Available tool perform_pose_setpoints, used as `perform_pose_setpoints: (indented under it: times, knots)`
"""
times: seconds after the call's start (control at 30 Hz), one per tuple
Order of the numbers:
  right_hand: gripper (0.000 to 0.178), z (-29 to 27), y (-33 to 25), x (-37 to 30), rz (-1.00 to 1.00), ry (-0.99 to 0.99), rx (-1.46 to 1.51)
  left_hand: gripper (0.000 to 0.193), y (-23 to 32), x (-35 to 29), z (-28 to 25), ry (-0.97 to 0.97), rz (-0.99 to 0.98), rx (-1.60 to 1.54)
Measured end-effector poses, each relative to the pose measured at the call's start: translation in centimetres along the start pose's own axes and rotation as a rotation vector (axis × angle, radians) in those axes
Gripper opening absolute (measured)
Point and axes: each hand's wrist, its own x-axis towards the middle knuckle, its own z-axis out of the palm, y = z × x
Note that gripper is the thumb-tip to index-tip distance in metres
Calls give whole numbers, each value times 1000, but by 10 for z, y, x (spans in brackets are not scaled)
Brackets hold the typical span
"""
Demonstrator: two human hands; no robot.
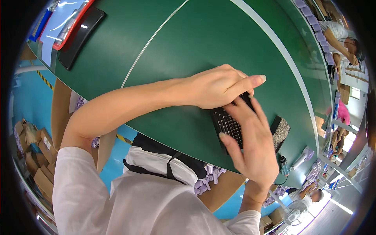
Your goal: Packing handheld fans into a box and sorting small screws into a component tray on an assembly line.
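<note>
A black block-like tray (pixel 231 127), its top dotted with rows of small shiny metal pieces, lies on the green table under both hands. My left hand (pixel 221 86) is above its far end, back up, the thumb stretched to the right. The other left fingers curl down, and whatever they may hold is hidden. My right hand (pixel 254 135) reaches over the tray's right side with thumb and fingers spread. Its thumb tip is over the dotted top, while some fingertips go out of sight beneath my left hand.
Right of the tray stands a black bin (pixel 280 134) of small metal pieces. Nearby are a screwdriver-like tool (pixel 284 165) and a pale purple device (pixel 304 157). A red-edged tray (pixel 74 24) and a black curved piece (pixel 82 38) lie far left. Boxes (pixel 219 188) of purple parts stand below the edge.
</note>
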Motion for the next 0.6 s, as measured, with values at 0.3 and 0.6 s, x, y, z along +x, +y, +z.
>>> perform_pose_setpoints:
  times: [0.3,0.6]
  knots:
    - [38,5,8,-4,-28,-1,74,61,1,2,1,11,-35,-4]
    - [42,4,11,-9,43,116,-32,61,1,-1,1,16,33,7]
